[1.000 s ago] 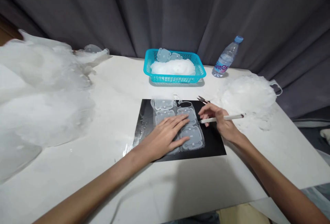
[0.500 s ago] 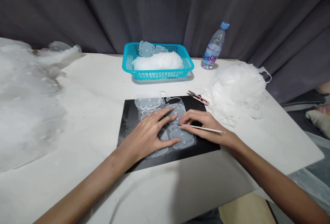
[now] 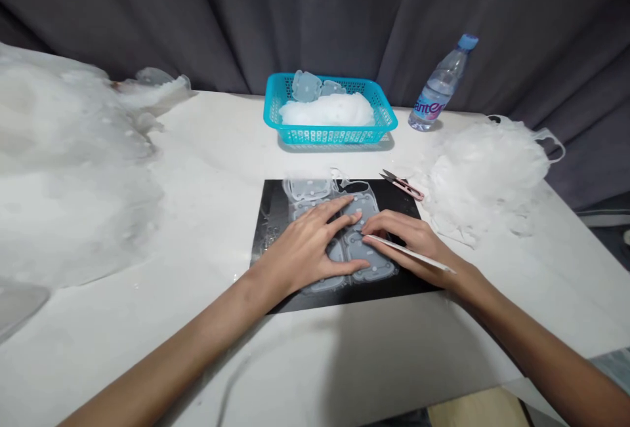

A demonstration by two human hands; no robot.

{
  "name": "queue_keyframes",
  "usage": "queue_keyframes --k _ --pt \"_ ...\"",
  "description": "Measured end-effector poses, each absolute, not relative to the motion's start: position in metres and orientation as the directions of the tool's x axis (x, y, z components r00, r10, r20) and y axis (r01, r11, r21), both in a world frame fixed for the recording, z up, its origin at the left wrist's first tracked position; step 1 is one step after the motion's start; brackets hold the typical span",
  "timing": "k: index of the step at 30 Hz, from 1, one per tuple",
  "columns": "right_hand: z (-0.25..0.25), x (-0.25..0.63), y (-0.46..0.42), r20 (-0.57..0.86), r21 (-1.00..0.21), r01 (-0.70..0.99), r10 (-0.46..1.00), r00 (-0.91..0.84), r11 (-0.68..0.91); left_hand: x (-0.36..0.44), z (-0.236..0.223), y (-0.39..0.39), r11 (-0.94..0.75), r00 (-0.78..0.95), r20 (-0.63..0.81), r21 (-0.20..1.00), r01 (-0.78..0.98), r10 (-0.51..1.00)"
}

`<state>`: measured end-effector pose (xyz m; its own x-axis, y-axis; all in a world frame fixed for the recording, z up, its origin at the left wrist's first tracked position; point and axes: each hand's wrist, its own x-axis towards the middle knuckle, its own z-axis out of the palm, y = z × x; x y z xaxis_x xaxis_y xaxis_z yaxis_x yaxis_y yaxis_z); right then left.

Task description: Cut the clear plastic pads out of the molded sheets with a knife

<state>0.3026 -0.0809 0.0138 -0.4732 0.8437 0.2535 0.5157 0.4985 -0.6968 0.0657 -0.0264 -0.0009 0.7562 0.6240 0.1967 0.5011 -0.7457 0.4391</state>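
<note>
My left hand [image 3: 308, 243] lies with fingers spread over a translucent sheet of moulded plastic-like pieces [image 3: 377, 266], pressing it against a black mat [image 3: 325, 301]. Between the thumb and fingers of my right hand [image 3: 413, 238] is a thin, white, pen-like tool [image 3: 423, 258]. Its tip meets the sheet near the gap between two rounded pieces, just right of my left fingers. How the tip is shaped is too small to tell. Part of the sheet is hidden under my left hand.
Pink-handled thread snips [image 3: 404, 186] lie at the mat's far right corner. Behind stands a turquoise basket [image 3: 335, 134] holding translucent pieces and white material. A water bottle [image 3: 438, 89] stands right of it. White translucent heaps lie on the left [image 3: 73, 178] and right [image 3: 492, 164].
The whole view has shifted, so things sit further right in the picture. The rear end of the white tool has tipped slightly lower. My left hand keeps its place on the sheet.
</note>
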Motion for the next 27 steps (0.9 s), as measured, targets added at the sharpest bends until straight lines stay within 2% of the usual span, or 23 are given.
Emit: queue_keyframes --k 5,9,15,20,27 --pt "0.012 0.294 -0.083 0.336 -0.605 0.551 0.812 -0.478 0.575 0.066 0.000 -0.028 -0.738 0.752 0.190 0.445 0.507 0.632" --pt "0.012 0.293 -0.084 0.357 -0.574 0.584 0.817 -0.454 0.575 0.066 0.000 -0.029 -0.733 0.748 0.188 0.449 0.510 0.636" --pt "0.020 0.312 -0.087 0.216 -0.639 0.613 0.873 -0.438 0.465 0.066 0.001 -0.029 -0.732 0.749 0.173 0.435 0.524 0.639" --pt "0.017 0.314 -0.084 0.233 -0.702 0.529 0.856 -0.462 0.476 0.067 0.000 -0.028 -0.740 0.753 0.175 0.419 0.526 0.635" --pt "0.012 0.308 -0.080 0.276 -0.682 0.503 0.824 -0.496 0.531 0.067 0.000 -0.027 -0.745 0.757 0.179 0.418 0.520 0.629"
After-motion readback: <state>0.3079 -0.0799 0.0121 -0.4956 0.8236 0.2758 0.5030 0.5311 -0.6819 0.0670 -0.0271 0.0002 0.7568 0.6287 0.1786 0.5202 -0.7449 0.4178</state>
